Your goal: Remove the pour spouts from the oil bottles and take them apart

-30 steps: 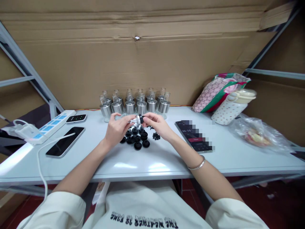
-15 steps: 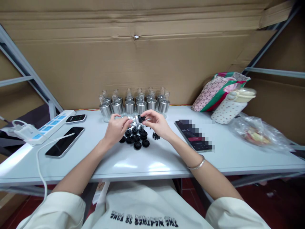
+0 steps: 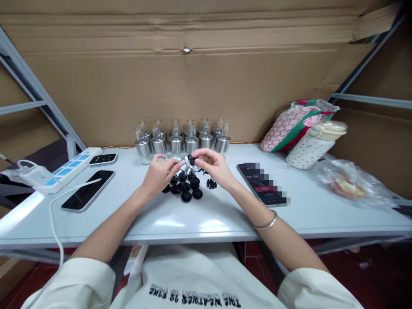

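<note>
Over the middle of the table, my right hand [image 3: 214,165] pinches a small black-and-silver bottle fitting [image 3: 190,160] by its black end. My left hand [image 3: 161,170] is closed at the fitting's silver end, thumb and forefinger pressed together; what lies between those fingertips is partly hidden. Below the hands is a pile of round black caps [image 3: 186,196], with small silver parts [image 3: 183,169] partly covered by the fingers. To the right of the pile lies a cluster of tiny black pieces [image 3: 211,183].
Behind my hands stand several glass bottles with metal bands [image 3: 176,143]. A phone [image 3: 262,184] lies at right, near a dotted flask [image 3: 310,148], a patterned bag [image 3: 289,124] and a plastic bag [image 3: 349,184]. At left are a power strip [image 3: 69,169], another phone [image 3: 88,191] and a small device [image 3: 103,159].
The fitting has turned slightly between my fingers, and my right fingers have closed further over its black end. My left hand stays almost in place. The view has shifted a little.
</note>
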The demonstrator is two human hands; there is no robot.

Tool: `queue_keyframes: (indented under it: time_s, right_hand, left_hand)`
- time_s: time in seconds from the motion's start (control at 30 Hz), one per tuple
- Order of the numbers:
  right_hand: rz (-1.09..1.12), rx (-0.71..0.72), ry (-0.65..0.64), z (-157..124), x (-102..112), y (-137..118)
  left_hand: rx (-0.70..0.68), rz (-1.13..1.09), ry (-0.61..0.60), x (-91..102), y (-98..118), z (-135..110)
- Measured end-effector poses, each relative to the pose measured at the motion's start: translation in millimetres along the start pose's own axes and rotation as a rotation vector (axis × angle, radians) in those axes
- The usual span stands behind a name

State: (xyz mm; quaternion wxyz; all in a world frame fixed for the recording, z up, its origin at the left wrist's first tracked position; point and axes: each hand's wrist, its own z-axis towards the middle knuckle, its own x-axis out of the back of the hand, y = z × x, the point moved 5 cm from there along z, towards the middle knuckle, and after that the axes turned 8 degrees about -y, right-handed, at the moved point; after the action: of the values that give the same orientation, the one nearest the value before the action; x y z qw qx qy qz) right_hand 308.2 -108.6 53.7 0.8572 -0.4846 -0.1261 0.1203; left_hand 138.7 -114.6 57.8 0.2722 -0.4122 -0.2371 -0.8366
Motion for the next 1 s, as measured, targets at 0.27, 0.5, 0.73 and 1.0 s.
queue_keyframes:
  time_s: [0.27,0.5,0.73,1.0]
  right_hand:
    - [0.056,-0.004,0.013,0.0,2.1,0.7]
    - [0.059,-0.050,0.053,-0.7,3.7,1.9]
    - [0.133,-0.061,0.113,0.0,5.4,2.7]
    - [0.122,-0.072,0.125,-0.5,7.1,3.1]
  left_hand:
    - [-0.032,0.042,0.005,0.9,2.2,-0.1]
    - [-0.078,0.054,0.029,0.7,3.0,-0.9]
    - [-0.095,0.048,0.018,-0.8,3.1,-0.9]
    - [-0.124,0.050,0.007,-3.7,3.1,-2.6]
